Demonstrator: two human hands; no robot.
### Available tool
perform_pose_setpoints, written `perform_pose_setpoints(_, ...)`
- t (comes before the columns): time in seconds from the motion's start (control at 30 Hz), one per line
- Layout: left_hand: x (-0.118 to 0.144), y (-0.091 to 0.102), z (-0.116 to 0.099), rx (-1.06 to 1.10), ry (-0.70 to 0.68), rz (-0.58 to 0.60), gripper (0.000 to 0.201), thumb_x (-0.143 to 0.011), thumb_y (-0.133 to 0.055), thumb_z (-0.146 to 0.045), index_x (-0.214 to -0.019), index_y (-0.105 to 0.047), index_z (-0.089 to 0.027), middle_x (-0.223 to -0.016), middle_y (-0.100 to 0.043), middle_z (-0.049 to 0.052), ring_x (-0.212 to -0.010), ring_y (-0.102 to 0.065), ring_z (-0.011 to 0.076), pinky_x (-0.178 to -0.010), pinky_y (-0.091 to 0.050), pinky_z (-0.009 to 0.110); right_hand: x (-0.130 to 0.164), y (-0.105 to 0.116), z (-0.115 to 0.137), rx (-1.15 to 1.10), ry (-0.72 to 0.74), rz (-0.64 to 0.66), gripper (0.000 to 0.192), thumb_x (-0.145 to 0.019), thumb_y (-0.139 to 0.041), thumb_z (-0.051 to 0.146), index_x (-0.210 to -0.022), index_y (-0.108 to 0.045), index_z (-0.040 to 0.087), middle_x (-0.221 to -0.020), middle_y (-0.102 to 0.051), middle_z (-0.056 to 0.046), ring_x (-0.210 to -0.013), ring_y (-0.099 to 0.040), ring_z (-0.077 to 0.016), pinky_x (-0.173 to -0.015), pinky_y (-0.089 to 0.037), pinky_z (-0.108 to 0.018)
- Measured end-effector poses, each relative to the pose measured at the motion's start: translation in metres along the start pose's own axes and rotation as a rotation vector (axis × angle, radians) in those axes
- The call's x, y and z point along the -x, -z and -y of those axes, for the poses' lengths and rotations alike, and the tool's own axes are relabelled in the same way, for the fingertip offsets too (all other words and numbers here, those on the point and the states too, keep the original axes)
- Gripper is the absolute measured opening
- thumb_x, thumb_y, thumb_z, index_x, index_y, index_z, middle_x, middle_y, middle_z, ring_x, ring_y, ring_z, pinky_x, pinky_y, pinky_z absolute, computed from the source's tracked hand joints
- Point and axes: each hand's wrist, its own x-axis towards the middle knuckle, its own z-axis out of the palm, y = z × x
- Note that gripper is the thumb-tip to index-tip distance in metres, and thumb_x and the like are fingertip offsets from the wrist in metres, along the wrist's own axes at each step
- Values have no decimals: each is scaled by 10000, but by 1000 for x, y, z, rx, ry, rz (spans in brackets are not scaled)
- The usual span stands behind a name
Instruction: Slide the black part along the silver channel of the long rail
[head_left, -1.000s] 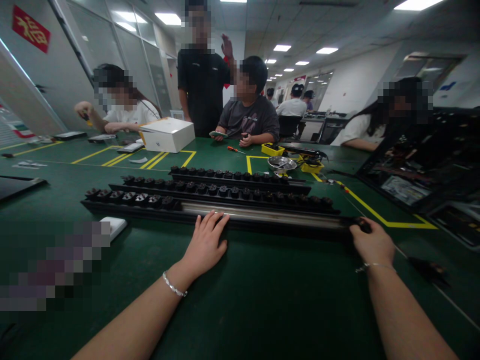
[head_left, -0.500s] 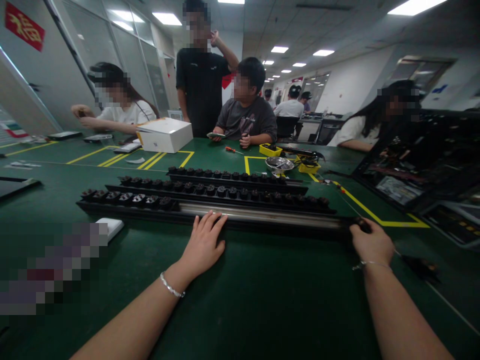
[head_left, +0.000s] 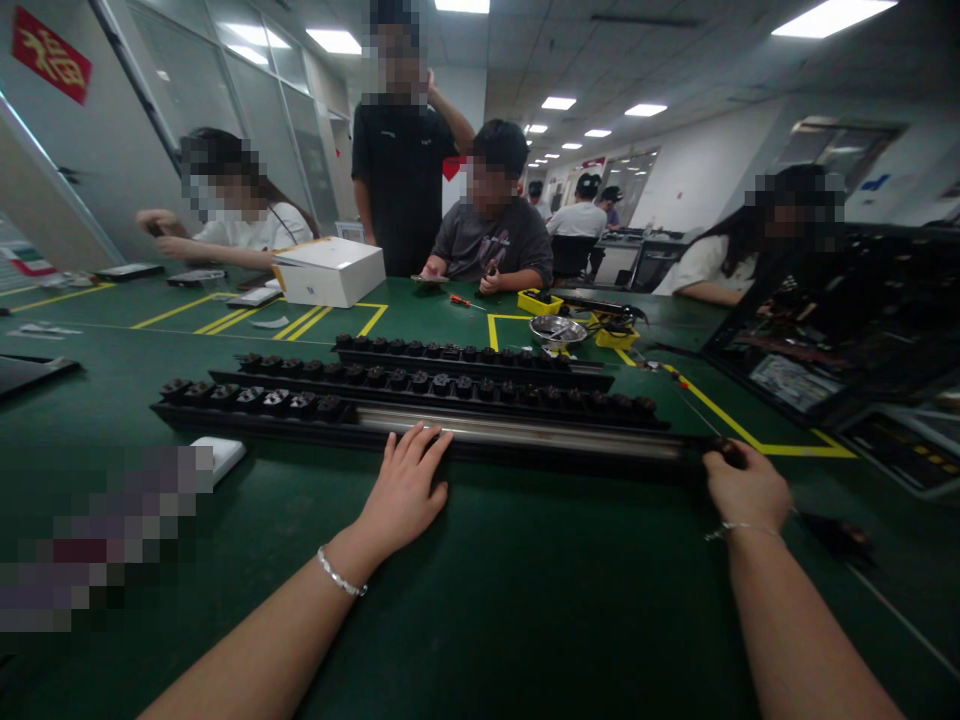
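My left hand (head_left: 411,490) lies with fingers spread, its fingertips on the near edge of the front black rail (head_left: 525,432). Black socket modules (head_left: 275,400) fill the rail's left part, and a bare metallic channel runs along the rest. At the rail's right end my right hand (head_left: 748,488) is closed on a small dark part (head_left: 729,450), which looks like a socket module and is mostly hidden by the fingers. Behind lie a middle rail (head_left: 442,385) and a rear rail (head_left: 472,352), both lined with similar modules. A dark piece (head_left: 836,535) rests right of my right hand.
A white box (head_left: 330,272), a screwdriver (head_left: 463,301), yellow trays (head_left: 538,301) and a metal bowl (head_left: 557,331) stand farther back. Dark equipment (head_left: 862,310) occupies the right. A white-ended object (head_left: 219,457), mostly blurred out, lies at left. Several people sit or stand around the table.
My hands and the rails stay nearly in place. The seated person across the table has turned the head down and lowered the flat object in one hand.
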Motion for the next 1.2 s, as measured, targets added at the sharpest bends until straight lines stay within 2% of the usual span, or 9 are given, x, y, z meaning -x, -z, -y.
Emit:
perform_pose_setpoints(0.27, 0, 1, -1, -11, -3, -15, 635, -783, -513, -186, -1392, -349, -257, -1415, -424, 82, -1372, -274, 298, -1114, -194, 591, -7, 1, -6, -18, -4, -14, 510, -667, -545, 419, -1132, -642, 232, -1085, -644, -89, -1019, -577, -310, -900, -453, -438)
perform_pose_setpoints(0.57, 0, 1, -1, -6, 7, 9, 619, -798, -496, -194, -1393, -338, -259, -1433, -400, 67, -1384, -247, 288, -1123, -175, 585, -10, 6, -6, -34, -55, -4, 529, -691, -553, 398, -1180, -619, 207, -1146, -628, -83, -1099, -550, -310, -965, -414, -420)
perform_pose_setpoints(0.97, 0, 2, -1, -6, 8, 13, 622, -794, -500, -189, -1391, -337, -249, -1424, -409, 77, -1379, -255, 289, -1122, -168, 587, -17, 4, -13, -70, -84, -50, 546, -641, -577, 404, -1145, -649, 204, -1116, -655, -102, -1020, -594, -293, -944, -443, -407)
perform_pose_setpoints(1.13, 0, 1, -1, -11, 1, -2, 623, -790, -503, -184, -1389, -342, -242, -1421, -415, 85, -1372, -269, 292, -1115, -182, 590, -24, -2, -21, -99, -91, -90, 531, -617, -598, 402, -1106, -665, 204, -997, -679, -88, -912, -618, -284, -884, -475, -425)
perform_pose_setpoints(1.2, 0, 1, -1, -15, 0, -3, 625, -789, -504, -187, -1390, -342, -245, -1418, -418, 86, -1372, -269, 294, -1114, -185, 593, -31, -6, -30, -92, -35, -117, 502, -623, -593, 395, -1076, -666, 193, -922, -678, -88, -841, -622, -270, -849, -488, -427)
